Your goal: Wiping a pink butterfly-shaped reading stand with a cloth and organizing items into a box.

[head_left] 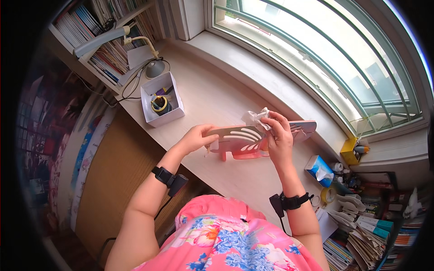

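Note:
My left hand (198, 138) grips the left end of a pink slotted plastic stand (237, 144), its thumb along the upper face. The stand is held tilted above the white desk, and curved slots run through its panel. A crumpled white tissue (258, 119) is pinched in the fingers of my right hand (280, 135), at the stand's top edge right of the middle. My right hand covers part of the panel, so whether it also grips the stand cannot be told. Both wrists wear black straps with small dark devices.
A white box (162, 117) with a pen cup stands at the desk's left, near a desk lamp (155, 68) and a bookshelf. To the right are a blue tissue box (319, 171), tape rolls and stacked books. A barred window (305, 50) lies beyond the desk.

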Tool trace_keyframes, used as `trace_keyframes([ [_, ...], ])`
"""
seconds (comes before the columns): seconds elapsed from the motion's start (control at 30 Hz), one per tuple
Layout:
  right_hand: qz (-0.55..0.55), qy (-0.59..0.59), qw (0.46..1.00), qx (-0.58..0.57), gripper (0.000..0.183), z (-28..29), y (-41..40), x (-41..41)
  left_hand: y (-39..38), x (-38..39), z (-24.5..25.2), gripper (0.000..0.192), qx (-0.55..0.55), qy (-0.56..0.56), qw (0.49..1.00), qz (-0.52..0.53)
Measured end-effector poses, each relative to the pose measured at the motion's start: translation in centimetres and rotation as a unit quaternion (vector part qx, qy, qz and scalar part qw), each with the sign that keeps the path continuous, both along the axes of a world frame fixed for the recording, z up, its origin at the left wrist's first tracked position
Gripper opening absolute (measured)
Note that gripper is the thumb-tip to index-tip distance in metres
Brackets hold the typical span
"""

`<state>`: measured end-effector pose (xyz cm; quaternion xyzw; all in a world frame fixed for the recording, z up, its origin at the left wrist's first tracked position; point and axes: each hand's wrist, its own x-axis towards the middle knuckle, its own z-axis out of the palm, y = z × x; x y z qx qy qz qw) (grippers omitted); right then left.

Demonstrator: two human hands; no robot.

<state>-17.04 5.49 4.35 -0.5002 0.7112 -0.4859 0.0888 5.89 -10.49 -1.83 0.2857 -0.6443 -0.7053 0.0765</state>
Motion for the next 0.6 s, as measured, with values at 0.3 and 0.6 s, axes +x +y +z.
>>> trace_keyframes([
  [0.3, 0.085, 0.268, 0.959, 0.029, 0.028, -3.5, -6.0, 9.6, 4.0, 1.2, -4.4, 0.022, -0.103, 0.040, 0.971, 0.212],
  [0.6, 0.043, 0.309, 0.950, -0.003, 0.025, -3.1, -0.7, -2.0, 4.2, 1.5, -3.5, 0.015, -0.132, 0.028, 0.968, 0.210],
])
